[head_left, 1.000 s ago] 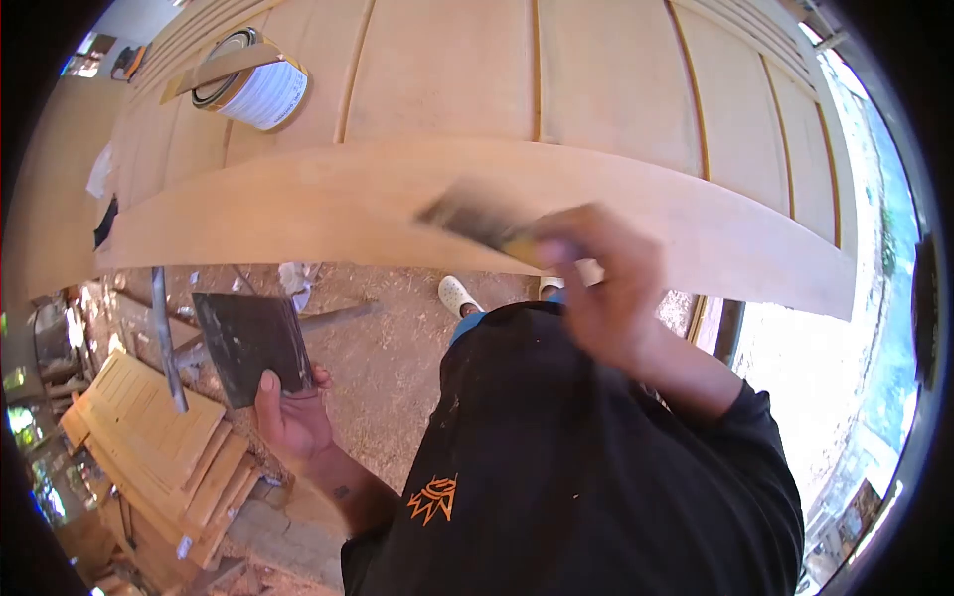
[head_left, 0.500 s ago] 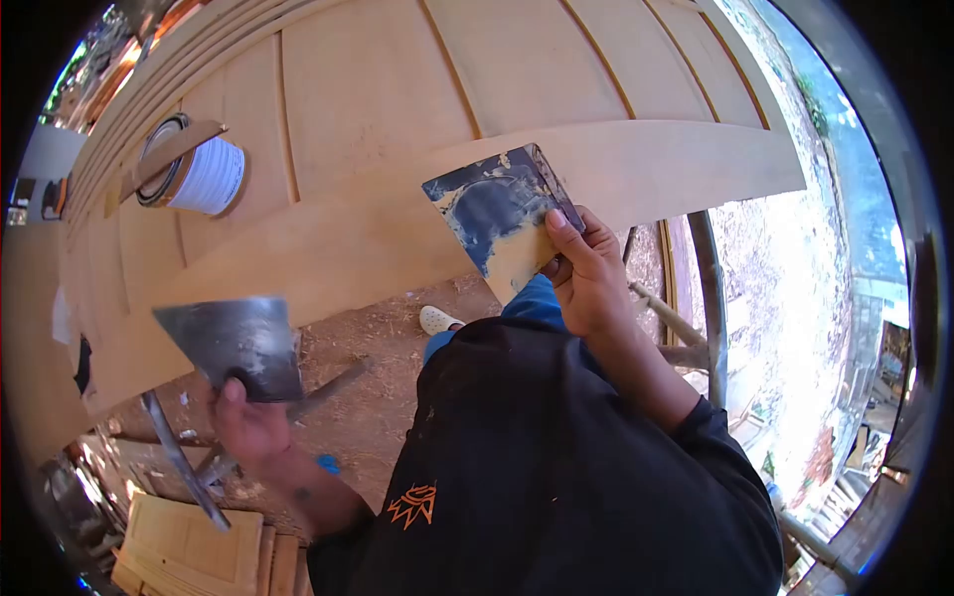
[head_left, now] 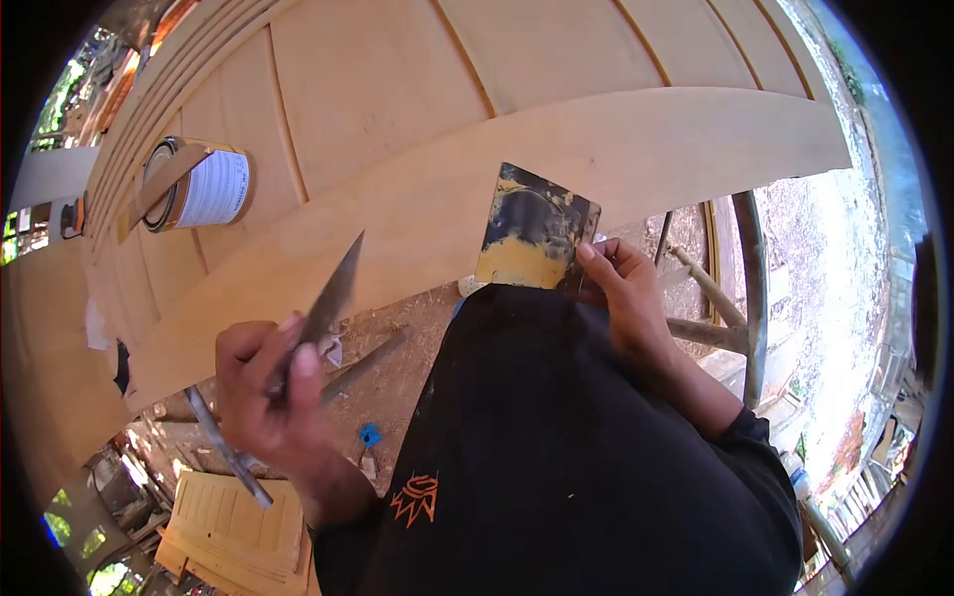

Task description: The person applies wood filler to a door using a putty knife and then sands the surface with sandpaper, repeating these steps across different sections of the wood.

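Between the thumb and fingers of my left hand point(head_left: 273, 392) is a metal putty knife point(head_left: 333, 298), turned nearly edge-on with its tip pointing up. My right hand point(head_left: 628, 298) pinches the right edge of a dark square plate point(head_left: 532, 233), which is smeared with yellowish putty, mostly along its lower part. Both tools are held apart, over the near edge of a large pale wooden panel point(head_left: 388, 233). An open can point(head_left: 214, 187) with a white label stands on the panel at the left, a flat wooden strip point(head_left: 164, 189) lying across its top.
Below the panel are wooden support legs point(head_left: 750, 298) on the right and a slanting bar point(head_left: 229, 447) on the left. More wooden panels point(head_left: 234, 526) lie at the lower left. A small blue object point(head_left: 370, 434) is on the dirt ground.
My left hand has turned the putty knife from broad face to nearly edge-on and moved slightly right. The plate in my right hand has shifted right and down and rotated. The view has shifted slightly.
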Tool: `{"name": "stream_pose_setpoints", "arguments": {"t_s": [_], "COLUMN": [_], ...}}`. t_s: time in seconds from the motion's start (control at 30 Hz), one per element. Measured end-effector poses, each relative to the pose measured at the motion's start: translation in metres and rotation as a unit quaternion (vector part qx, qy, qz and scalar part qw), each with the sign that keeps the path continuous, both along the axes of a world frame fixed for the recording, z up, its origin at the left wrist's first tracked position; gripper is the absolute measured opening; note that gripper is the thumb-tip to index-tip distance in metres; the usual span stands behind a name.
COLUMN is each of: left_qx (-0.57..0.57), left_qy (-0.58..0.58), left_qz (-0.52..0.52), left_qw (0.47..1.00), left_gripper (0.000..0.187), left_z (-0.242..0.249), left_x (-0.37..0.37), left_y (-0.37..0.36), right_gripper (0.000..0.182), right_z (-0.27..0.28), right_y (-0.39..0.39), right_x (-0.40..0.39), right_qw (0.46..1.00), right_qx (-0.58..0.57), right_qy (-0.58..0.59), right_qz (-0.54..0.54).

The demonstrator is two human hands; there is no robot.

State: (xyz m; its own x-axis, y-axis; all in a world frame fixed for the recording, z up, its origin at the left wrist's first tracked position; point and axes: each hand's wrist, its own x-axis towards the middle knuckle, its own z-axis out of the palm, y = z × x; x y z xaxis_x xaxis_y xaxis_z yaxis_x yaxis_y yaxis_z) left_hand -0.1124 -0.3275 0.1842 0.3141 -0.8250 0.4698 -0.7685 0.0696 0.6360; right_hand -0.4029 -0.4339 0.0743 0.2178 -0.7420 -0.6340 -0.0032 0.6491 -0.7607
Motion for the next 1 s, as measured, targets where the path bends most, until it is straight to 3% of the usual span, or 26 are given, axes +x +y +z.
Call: {"name": "stream_pose_setpoints", "arguments": {"t_s": [0.1, 0.23, 0.33, 0.47, 0.7, 0.83, 1.0], "left_qx": [0.046, 0.147, 0.225, 0.274, 0.258, 0.253, 0.249], "left_qy": [-0.137, -0.253, -0.302, -0.367, -0.358, -0.341, -0.312], "left_qz": [-0.098, -0.218, -0.236, -0.24, -0.234, -0.279, -0.322], "left_qw": [0.985, 0.931, 0.896, 0.856, 0.866, 0.861, 0.858], "left_gripper": [0.027, 0.035, 0.031, 0.042, 0.049, 0.047, 0.053], "left_z": [-0.005, -0.034, -0.042, -0.05, -0.04, -0.031, -0.061], "left_x": [-0.008, -0.002, -0.008, -0.015, -0.02, -0.042, -0.054], "left_y": [-0.022, -0.037, -0.032, -0.036, -0.044, -0.055, -0.067], "right_gripper": [0.031, 0.044, 0.048, 0.045, 0.039, 0.035, 0.031], "right_z": [-0.003, 0.007, 0.007, -0.006, -0.024, -0.02, -0.021], "right_y": [-0.004, -0.006, -0.008, -0.014, -0.008, -0.005, -0.008], "right_x": [0.003, 0.019, 0.023, 0.021, 0.035, 0.031, 0.03], "right_qw": [0.995, 0.997, 0.996, 0.994, 0.995, 0.998, 0.997], "right_qx": [0.075, 0.063, 0.078, 0.102, 0.047, 0.005, 0.016], "right_qy": [0.044, -0.023, -0.031, -0.019, -0.039, -0.034, -0.057], "right_qz": [0.056, 0.039, 0.041, 0.039, -0.072, -0.056, -0.044]}}
